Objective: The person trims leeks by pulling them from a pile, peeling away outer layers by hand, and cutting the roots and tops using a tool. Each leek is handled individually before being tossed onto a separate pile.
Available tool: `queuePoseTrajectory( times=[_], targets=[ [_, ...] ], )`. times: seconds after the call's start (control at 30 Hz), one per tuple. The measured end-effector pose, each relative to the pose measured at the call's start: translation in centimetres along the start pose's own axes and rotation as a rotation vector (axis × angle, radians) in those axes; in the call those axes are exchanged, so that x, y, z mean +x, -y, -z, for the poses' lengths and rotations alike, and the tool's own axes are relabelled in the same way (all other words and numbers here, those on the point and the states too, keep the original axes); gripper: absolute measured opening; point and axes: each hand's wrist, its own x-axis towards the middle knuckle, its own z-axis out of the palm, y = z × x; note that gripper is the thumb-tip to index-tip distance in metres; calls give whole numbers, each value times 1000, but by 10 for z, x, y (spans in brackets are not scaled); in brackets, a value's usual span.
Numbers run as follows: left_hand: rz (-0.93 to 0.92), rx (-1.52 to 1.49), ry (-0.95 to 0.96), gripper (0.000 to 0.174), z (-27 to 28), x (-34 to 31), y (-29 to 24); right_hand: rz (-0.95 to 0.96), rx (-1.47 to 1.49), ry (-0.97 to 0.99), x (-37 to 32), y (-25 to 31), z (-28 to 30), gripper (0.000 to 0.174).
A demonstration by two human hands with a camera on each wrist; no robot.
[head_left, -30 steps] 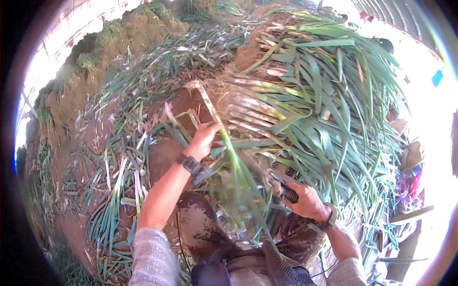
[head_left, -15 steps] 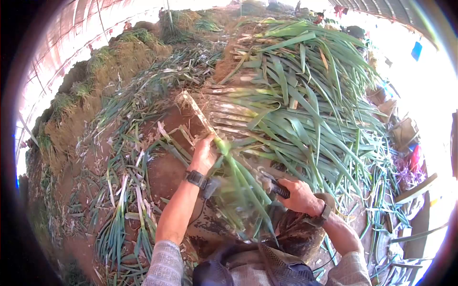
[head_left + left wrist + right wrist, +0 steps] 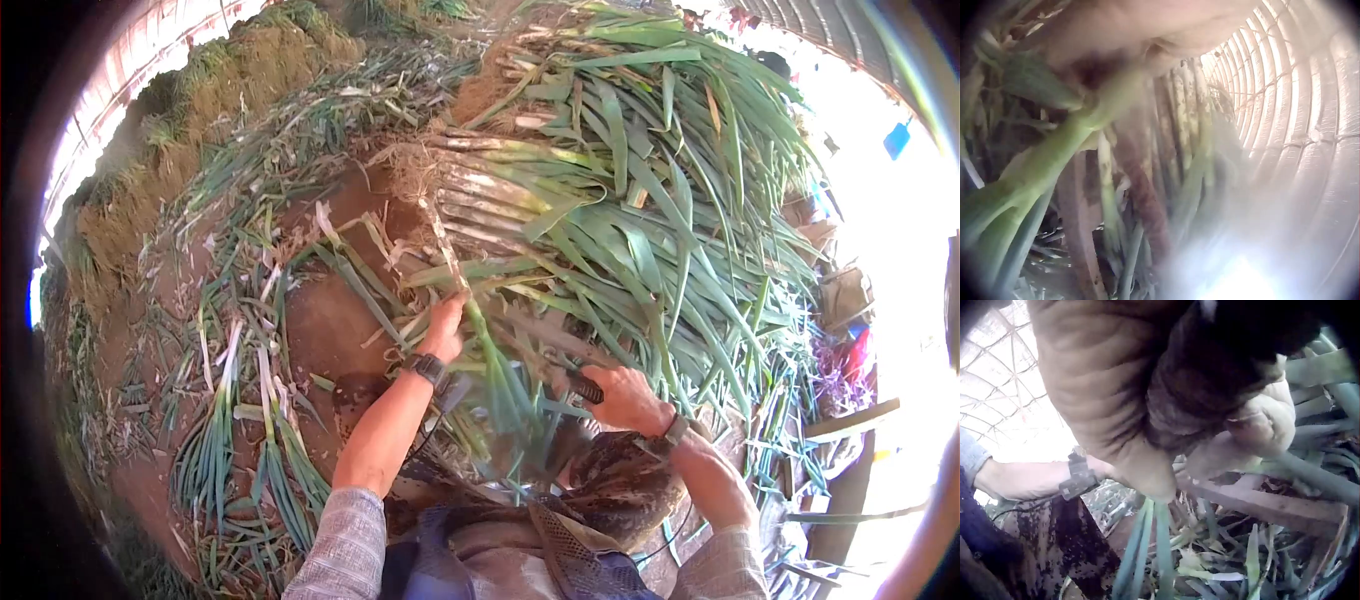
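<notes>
In the head view my left hand (image 3: 445, 325) grips a leek (image 3: 441, 238) around its shank. The root end points away from me, and the green leaves (image 3: 505, 390) hang toward my lap, partly blurred. My right hand (image 3: 630, 400) holds a tool by its black handle (image 3: 584, 386), just right of the leaves. The tool's working end is blurred. Close up in the right wrist view, curled fingers wrap the dark handle (image 3: 1191, 375). The leek's green stem (image 3: 1054, 153) forks into leaves in the left wrist view, below the blurred left hand (image 3: 1141, 28).
A big heap of leeks (image 3: 640, 240) lies ahead and to the right, roots facing left. Stripped leeks (image 3: 225, 420) rest on the soil at the left, among scattered leaf scraps (image 3: 300, 130). A wooden bar (image 3: 1272, 506) shows below the right hand. A ribbed plastic cover (image 3: 1297, 125) arches overhead.
The head view has tilted and shifted. The leek's root end now stands more upright, against the heaped roots, and its leaves reach less far into the lap. Both hands keep their holds.
</notes>
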Motion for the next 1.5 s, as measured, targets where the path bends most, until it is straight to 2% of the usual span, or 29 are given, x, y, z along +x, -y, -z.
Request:
queuePoseTrajectory(
  times=[0.13,0.17,0.2,0.27,0.3,0.33,0.4,0.53,0.57,0.67,0.73,0.8,0.83,0.87,0.9,0.97,1.03,1.1,1.13,1.2,1.27,1.3,1.37,1.43,1.5],
  targets=[
    [-89,-63,63,14,10,32,18,-33,93,-75,21,0,14,36],
    [-40,-101,103,13,4,25,13,-37,65,-78,27,6,22,35],
    [-36,-109,96,13,-4,17,10,-36,62,-67,31,-1,17,35],
    [-22,-198,84,24,-16,11,5,135,60,-47,40,-16,8,38],
    [-40,-160,84,23,-9,27,10,160,59,-93,36,-18,0,39],
    [-43,-168,71,23,-10,28,7,170,60,-81,33,-18,-6,39],
    [-33,-301,72,22,-18,23,-3,103,170,-211,28,-20,-20,37],
    [-21,-253,134,25,-26,21,1,160,146,-268,17,-23,-27,31],
    [-13,-245,139,25,-27,21,3,14,163,-138,17,-23,-28,31],
    [56,-265,111,25,-37,15,1,-29,156,-153,25,-31,-28,31],
    [24,-290,31,25,-43,7,0,22,160,-185,22,-30,-24,34],
    [10,-323,19,26,-23,29,15,155,190,-124,17,-29,-18,35],
    [9,-205,116,27,-14,28,15,156,192,-124,17,-33,-20,35],
    [10,-83,214,30,-9,29,17,101,189,-100,15,-38,-24,36],
    [15,-76,216,30,-8,30,20,43,188,-80,12,-40,-27,38],
    [45,-25,75,31,-20,20,16,30,169,-72,9,-41,-26,39],
    [45,-12,68,32,-27,16,16,23,147,-60,9,-38,-22,41],
    [45,-1,59,32,-32,13,20,22,217,-194,9,-29,-13,41],
    [67,-79,87,30,-34,14,27,18,218,-197,10,-32,-12,41],
    [96,-154,122,28,-36,15,37,-109,176,-53,9,-38,-10,39],
    [2,121,23,21,-26,25,49,-118,175,-24,4,-40,-5,36],
    [-37,64,4,15,-21,35,50,-90,191,-8,2,-46,-8,35],
    [-46,-32,6,15,-13,45,41,-60,205,10,-2,-55,-13,34],
    [-101,-122,-17,20,-15,44,34,74,309,4,-5,-57,-16,34],
    [-57,-182,29,23,-24,34,27,89,306,-61,-2,-54,-17,36]
  ],
)
